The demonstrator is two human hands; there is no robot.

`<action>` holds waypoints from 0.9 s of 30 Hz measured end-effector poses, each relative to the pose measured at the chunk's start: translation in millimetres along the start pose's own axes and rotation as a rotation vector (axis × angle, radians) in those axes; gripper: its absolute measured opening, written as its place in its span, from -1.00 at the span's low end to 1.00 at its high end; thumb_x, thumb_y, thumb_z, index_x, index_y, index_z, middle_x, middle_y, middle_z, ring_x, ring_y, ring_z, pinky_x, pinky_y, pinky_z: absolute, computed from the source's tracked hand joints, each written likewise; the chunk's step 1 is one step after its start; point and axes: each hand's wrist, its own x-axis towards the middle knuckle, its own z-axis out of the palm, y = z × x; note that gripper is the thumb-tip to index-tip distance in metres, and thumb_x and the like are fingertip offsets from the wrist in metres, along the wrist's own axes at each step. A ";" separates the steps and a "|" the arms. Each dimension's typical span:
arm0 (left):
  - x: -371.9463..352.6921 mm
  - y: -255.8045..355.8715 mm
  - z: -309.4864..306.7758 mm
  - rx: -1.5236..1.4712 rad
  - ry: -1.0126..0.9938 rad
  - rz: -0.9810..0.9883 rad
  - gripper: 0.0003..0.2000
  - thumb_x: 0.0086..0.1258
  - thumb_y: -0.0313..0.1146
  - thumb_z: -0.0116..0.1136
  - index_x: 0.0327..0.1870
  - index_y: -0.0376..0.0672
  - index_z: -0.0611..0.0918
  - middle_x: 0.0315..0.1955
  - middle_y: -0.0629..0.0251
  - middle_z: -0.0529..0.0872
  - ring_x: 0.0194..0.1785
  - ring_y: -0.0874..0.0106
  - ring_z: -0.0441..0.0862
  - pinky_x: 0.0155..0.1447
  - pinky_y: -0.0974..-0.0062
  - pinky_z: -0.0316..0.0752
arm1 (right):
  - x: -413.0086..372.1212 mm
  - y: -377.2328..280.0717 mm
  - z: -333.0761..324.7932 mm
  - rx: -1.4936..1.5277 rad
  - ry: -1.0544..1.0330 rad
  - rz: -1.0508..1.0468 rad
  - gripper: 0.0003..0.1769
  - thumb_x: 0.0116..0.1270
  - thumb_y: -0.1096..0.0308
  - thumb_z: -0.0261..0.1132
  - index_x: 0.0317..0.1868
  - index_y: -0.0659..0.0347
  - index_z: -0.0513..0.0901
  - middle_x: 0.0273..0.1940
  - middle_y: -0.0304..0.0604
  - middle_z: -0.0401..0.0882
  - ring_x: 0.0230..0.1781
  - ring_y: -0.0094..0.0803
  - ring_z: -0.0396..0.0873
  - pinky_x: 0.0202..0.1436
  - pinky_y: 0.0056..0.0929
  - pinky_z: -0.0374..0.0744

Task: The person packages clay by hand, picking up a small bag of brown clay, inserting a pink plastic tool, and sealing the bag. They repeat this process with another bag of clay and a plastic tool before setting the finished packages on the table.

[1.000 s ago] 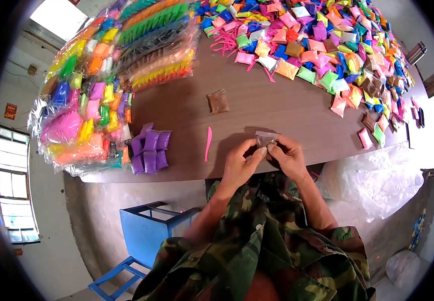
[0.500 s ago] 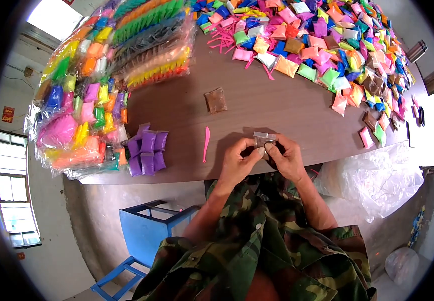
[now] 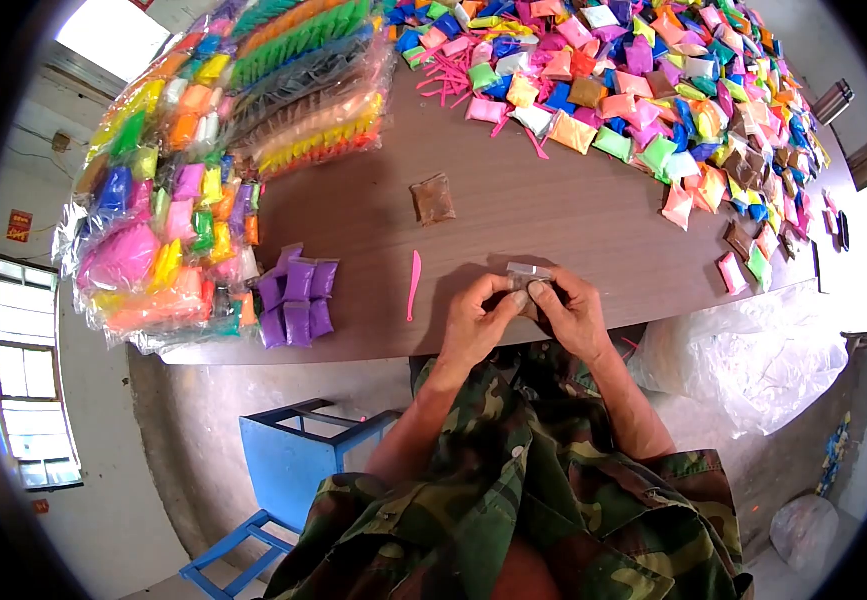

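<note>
Two hands, left hand point(image 3: 478, 325) and right hand point(image 3: 575, 315), are pinching a small clear bag point(image 3: 528, 271) between closed fingertips above the near edge of the table point(image 3: 553, 210). So light a pinch is probably risking the slick bag slipping and falling off that edge.

clear bag point(image 3: 528, 271) | less vis now | fingertips point(image 3: 522, 297) pinched closer tgthr

**Colour overload on this worktop**

The brown worktop point(image 3: 553, 220) is pretty packed. A heap of loose coloured packets point(image 3: 653, 90) fills the upper right, and big clear bags of sorted packets point(image 3: 163, 200) are stacked at the upper left. A bunch of purple packets point(image 3: 297, 300) sits left of centre, with a pink stick point(image 3: 414, 284) just beside it. A lone brown packet point(image 3: 433, 199) lies mid-frame. There's a blue stool point(image 3: 288, 455) at the lower left and crumpled clear plastic point(image 3: 743, 360) at the right.
</note>
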 end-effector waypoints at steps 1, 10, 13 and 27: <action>-0.6 3.0 -1.2 0.008 -0.029 -0.003 -0.82 0.59 -0.43 0.32 0.05 -0.34 0.74 -0.13 0.31 0.86 -0.04 0.61 0.72 0.08 0.55 0.63 | -0.4 -0.4 0.9 0.001 -0.001 -0.001 -0.77 0.60 0.47 0.33 0.17 0.35 0.75 -0.13 -0.27 0.67 -0.13 -0.60 0.56 -0.06 -0.50 0.59; -0.1 8.1 1.9 -0.063 0.000 -0.004 -0.85 0.61 -0.45 0.30 0.00 -0.36 0.72 -0.28 0.33 0.82 -0.17 0.63 0.69 -0.03 0.55 0.62 | -0.1 1.1 2.1 -0.025 0.011 -0.062 -0.80 0.58 0.49 0.34 0.11 0.32 0.79 -0.20 -0.22 0.66 -0.21 -0.52 0.58 -0.13 -0.48 0.58; 0.7 4.3 2.0 0.010 0.035 0.012 -0.87 0.61 -0.46 0.29 -0.01 -0.37 0.71 -0.31 0.35 0.80 -0.19 0.64 0.67 -0.06 0.55 0.62 | -0.1 -5.9 1.6 -0.034 0.007 -0.062 -0.80 0.57 0.48 0.36 0.10 0.32 0.80 -0.21 -0.21 0.67 -0.22 -0.51 0.59 -0.13 -0.46 0.58; -1.6 -1.7 2.3 -0.168 0.066 -0.065 -0.82 0.63 -0.40 0.32 0.04 -0.35 0.74 -0.29 0.46 0.78 -0.23 0.71 0.63 -0.16 0.64 0.57 | -0.2 -6.8 4.5 -0.093 0.031 -0.137 -0.83 0.53 0.53 0.36 0.04 0.32 0.82 -0.29 -0.16 0.68 -0.25 -0.43 0.61 -0.16 -0.39 0.58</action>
